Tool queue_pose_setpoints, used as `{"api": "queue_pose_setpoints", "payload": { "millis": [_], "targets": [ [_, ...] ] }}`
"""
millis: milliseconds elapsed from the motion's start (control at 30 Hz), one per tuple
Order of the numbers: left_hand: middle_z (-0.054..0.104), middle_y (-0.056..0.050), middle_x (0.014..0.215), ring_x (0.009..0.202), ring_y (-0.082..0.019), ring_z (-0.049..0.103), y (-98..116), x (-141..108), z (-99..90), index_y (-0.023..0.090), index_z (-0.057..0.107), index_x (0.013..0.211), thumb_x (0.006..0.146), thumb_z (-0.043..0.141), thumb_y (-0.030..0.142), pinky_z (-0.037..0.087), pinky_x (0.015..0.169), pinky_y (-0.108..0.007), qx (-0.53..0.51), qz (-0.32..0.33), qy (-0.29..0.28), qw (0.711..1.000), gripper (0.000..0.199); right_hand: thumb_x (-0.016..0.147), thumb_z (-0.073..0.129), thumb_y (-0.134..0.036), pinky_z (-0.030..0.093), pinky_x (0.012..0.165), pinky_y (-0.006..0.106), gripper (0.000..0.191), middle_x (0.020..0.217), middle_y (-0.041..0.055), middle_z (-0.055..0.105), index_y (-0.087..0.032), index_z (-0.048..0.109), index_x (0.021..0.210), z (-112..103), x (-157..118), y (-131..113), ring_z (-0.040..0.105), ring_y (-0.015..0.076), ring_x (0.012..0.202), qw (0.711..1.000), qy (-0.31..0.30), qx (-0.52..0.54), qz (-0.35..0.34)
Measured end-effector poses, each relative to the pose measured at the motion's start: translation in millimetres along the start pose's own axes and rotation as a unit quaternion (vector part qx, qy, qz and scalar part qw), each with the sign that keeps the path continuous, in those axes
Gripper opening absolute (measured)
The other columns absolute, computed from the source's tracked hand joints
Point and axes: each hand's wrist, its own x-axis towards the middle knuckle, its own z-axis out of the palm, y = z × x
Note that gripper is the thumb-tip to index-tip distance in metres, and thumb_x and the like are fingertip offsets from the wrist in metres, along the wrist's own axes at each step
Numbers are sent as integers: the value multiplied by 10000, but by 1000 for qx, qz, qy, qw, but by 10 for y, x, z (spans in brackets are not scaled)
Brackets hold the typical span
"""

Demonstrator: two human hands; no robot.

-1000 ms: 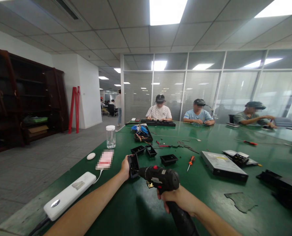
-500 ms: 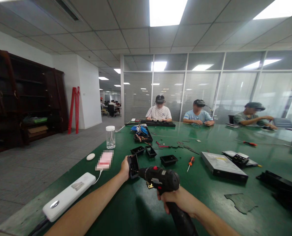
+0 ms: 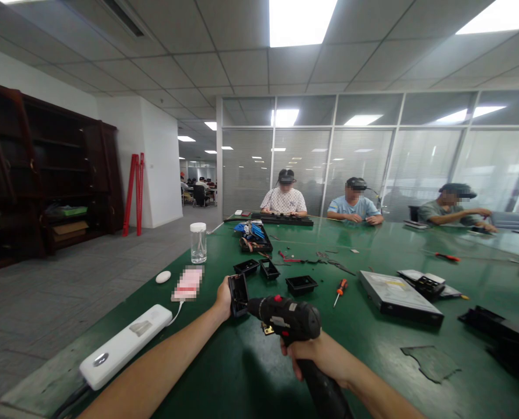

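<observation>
My left hand [image 3: 224, 298] is closed on the outer side of a small black plastic box [image 3: 238, 294], tilted so that its open face looks right. Wrapped round the handle of a black cordless drill [image 3: 292, 319] is my right hand [image 3: 305, 352]. The drill's nose points left into the box's open face; whether the bit touches anything inside cannot be made out. A small brass-coloured metal piece [image 3: 268, 329] shows just under the drill's body. Just beyond the held box lie more black boxes of similar make, one of them [image 3: 302, 284] to the right.
An orange screwdriver [image 3: 341, 292] and a silver disc drive [image 3: 399, 298] lie to the right. At the left are a white power strip [image 3: 126, 346], a clear jar [image 3: 198, 244] and a pink item [image 3: 188, 284]. Several people sit along the far side.
The whole view has shifted very slightly. Both hands, the box and the drill keep nearly the same positions relative to each other.
</observation>
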Motion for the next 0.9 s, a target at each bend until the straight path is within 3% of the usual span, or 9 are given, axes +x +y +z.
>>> {"api": "queue_pose_setpoints", "payload": {
  "millis": [500, 900],
  "targets": [
    [498, 18, 470, 399, -115, 483, -11, 15, -8, 154, 537, 624, 694, 486, 338, 402, 415, -229, -10, 7, 0, 1000, 203, 585, 525, -195, 333, 428, 194, 127, 580, -26, 518, -135, 521, 697, 1, -3, -20, 494, 84, 421, 1000, 1, 2, 4],
    [505, 18, 479, 407, -118, 488, -13, 28, -17, 158, 523, 606, 674, 503, 335, 409, 416, -234, -4, 14, -4, 1000, 191, 596, 517, -188, 323, 426, 189, 119, 517, -45, 486, -135, 515, 703, -4, -1, 0, 492, 87, 418, 1000, -8, 7, 2]
  ]
}}
